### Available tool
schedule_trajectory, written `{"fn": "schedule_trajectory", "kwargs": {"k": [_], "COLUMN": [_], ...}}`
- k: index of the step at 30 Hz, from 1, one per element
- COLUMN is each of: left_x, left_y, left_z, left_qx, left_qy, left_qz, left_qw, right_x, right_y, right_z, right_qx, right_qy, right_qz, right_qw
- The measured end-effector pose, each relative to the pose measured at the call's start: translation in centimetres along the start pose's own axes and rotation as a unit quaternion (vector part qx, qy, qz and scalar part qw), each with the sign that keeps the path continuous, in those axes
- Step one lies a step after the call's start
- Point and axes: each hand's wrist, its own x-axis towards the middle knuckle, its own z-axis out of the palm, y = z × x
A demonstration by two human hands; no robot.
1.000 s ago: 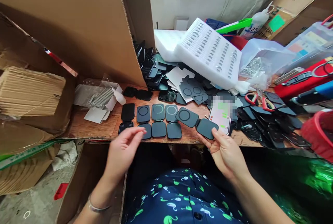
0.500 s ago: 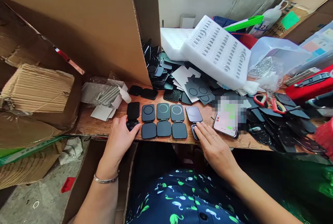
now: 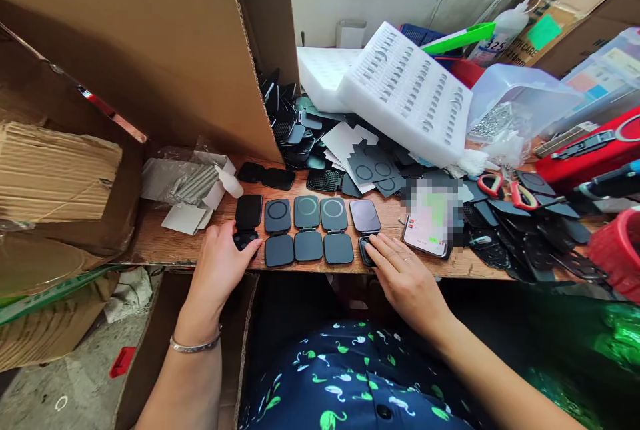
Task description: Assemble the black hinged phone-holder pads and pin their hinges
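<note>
A row of hinged, rounded-square dark pads lies unfolded along the table's front edge. My left hand [image 3: 217, 260] has its thumb and fingers around the lower half of the leftmost black hinged pad [image 3: 249, 212]. At the row's right end, my right hand [image 3: 407, 277] lies with fingers stretched out on the lower half of another hinged pad [image 3: 365, 215], partly covering it. Between the hands sit three more: a left hinged pad [image 3: 279, 251], a middle hinged pad [image 3: 309, 246] and a right hinged pad [image 3: 339, 248], their upper halves marked with rings.
A phone [image 3: 426, 237] lies right of my right hand. Beyond are scissors [image 3: 523, 197], loose dark parts [image 3: 500, 250], a white foam tray [image 3: 405, 90] of small metal pieces and ring-marked sheets [image 3: 373, 163]. A tall cardboard panel [image 3: 150, 37] and bagged rods [image 3: 193, 183] stand left.
The whole view has shifted slightly, so everything appears a little farther left. Both hands keep their places on the end pads.
</note>
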Motion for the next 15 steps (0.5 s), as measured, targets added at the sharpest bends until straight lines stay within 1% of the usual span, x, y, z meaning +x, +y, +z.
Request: {"fn": "schedule_trajectory", "kwargs": {"k": [4,9,13,15], "left_x": [-0.02,-0.47,-0.45,-0.49], "left_y": [-0.07,0.25,0.28,0.17], "left_z": [-0.01,-0.34,-0.49,-0.5], "left_qx": [-0.003,-0.013,0.004,0.008], "left_qy": [0.014,0.007,-0.007,0.0], "left_qz": [0.001,0.0,-0.003,-0.001], "left_qw": [1.0,1.0,1.0,1.0], "right_x": [0.29,0.3,0.39,0.4], "right_y": [0.0,0.0,0.13,0.27], "right_z": [-0.63,-0.8,-0.78,-0.74], "right_qx": [0.015,0.019,0.021,0.025], "right_qy": [0.03,0.037,0.046,0.045], "right_qz": [0.011,0.001,-0.014,-0.015], "right_qw": [0.999,0.999,0.999,0.999]}}
